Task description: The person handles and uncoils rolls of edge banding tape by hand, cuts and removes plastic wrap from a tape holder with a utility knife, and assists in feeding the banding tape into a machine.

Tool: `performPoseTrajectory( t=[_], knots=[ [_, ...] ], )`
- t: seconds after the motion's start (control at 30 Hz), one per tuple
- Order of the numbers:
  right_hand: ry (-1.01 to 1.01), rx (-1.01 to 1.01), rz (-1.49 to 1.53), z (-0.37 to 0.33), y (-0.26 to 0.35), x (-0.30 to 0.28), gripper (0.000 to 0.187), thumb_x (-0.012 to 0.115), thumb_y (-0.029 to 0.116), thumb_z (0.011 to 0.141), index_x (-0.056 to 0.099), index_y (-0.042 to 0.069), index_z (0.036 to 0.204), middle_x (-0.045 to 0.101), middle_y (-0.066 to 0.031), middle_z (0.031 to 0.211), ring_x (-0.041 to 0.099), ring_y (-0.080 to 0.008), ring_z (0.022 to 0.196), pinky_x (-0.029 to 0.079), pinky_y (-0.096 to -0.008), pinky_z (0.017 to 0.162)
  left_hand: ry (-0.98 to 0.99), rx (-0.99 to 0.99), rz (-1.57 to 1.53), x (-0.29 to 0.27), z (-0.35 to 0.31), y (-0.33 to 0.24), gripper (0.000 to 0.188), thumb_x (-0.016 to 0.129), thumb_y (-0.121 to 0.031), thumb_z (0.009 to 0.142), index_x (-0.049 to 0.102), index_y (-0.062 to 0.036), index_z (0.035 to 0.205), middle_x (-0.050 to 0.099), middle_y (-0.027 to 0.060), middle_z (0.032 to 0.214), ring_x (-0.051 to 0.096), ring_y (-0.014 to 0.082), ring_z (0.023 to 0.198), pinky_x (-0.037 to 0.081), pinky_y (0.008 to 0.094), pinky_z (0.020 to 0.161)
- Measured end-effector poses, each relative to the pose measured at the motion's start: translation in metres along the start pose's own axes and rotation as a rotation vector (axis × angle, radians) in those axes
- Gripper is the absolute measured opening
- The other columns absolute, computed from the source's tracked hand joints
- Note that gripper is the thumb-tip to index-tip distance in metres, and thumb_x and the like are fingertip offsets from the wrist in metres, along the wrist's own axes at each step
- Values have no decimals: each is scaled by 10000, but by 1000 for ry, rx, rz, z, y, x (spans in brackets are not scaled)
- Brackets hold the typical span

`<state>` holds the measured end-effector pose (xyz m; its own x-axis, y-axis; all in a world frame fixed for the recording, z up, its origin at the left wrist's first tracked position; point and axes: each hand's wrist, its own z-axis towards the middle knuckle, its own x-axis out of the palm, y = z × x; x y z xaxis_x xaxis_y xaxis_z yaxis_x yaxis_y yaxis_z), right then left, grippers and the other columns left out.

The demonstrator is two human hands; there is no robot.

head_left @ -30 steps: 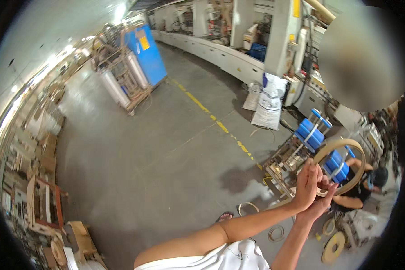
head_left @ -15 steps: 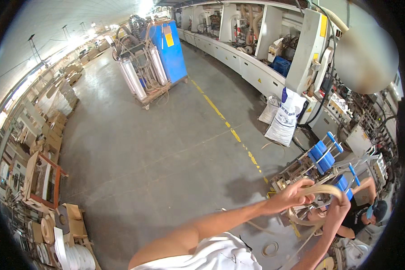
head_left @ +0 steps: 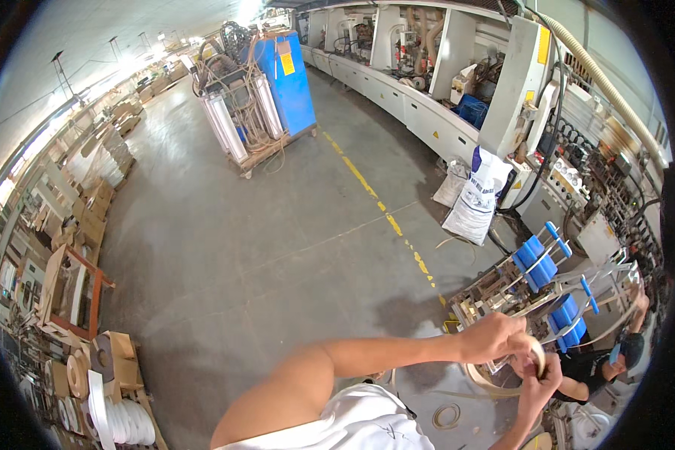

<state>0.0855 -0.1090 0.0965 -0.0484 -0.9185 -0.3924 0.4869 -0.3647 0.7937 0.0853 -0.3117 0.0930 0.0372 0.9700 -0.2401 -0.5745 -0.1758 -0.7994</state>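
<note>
At the lower right, my left hand [head_left: 495, 337] is closed on a coil of beige edge-banding strip [head_left: 538, 355]. My right hand [head_left: 540, 379] grips the same coil just below and to the right, with its fingers bent around it. The hands are close together, and the fingers hide part of the strip. A wider loop of the strip hangs below my left hand. Beneath, on the floor, lies a small loose ring of similar strip [head_left: 447, 416].
A co-worker in a black shirt [head_left: 583, 373] is close beyond my right hand, beside machine parts with blue pads [head_left: 535, 262]. White sacks [head_left: 476, 196] stand by a long white machine [head_left: 442, 124]. A blue cabinet on a cart [head_left: 289, 82] stands ahead. Strip rolls [head_left: 124, 420] sit lower left.
My hands have drawn closer together, and the coil between them is bunched smaller. My left wrist has turned over. The co-worker's raised arm has moved farther right.
</note>
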Motion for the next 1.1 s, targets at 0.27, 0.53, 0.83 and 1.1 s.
performPoseTrajectory(
  t=[0.27,0.53,0.83,1.1],
  knots=[
    [-293,222,-26,-32,-20,11,357,645,295,900,587,33,1134,569,18,918,439,-58,659,331,-198,502,-235,-72,-374,33,-17,17,362,590,-331,958,538,-18,785,496,-4,698,438,84,613,377,290,527],
    [391,203,-320,-47,-12,-9,230,719,211,728,600,73,870,644,-166,717,626,-396,700,482,-461,613,373,134,319,52,-49,30,507,666,-495,850,570,-30,1027,632,148,912,621,290,797,492,356,674],
    [-420,690,324,-96,-30,12,206,744,149,818,598,19,753,524,7,604,437,-53,606,357,-276,528,-168,-364,-508,60,-29,52,517,452,-614,923,436,-124,759,347,-45,590,316,80,473,243,251,423],
    [-826,486,984,-80,-39,46,144,664,129,896,570,43,830,637,-18,770,582,-82,744,463,-238,691,-509,-412,-867,121,11,21,526,386,-630,939,324,-151,732,238,-50,546,184,74,443,166,219,409]
  ],
)
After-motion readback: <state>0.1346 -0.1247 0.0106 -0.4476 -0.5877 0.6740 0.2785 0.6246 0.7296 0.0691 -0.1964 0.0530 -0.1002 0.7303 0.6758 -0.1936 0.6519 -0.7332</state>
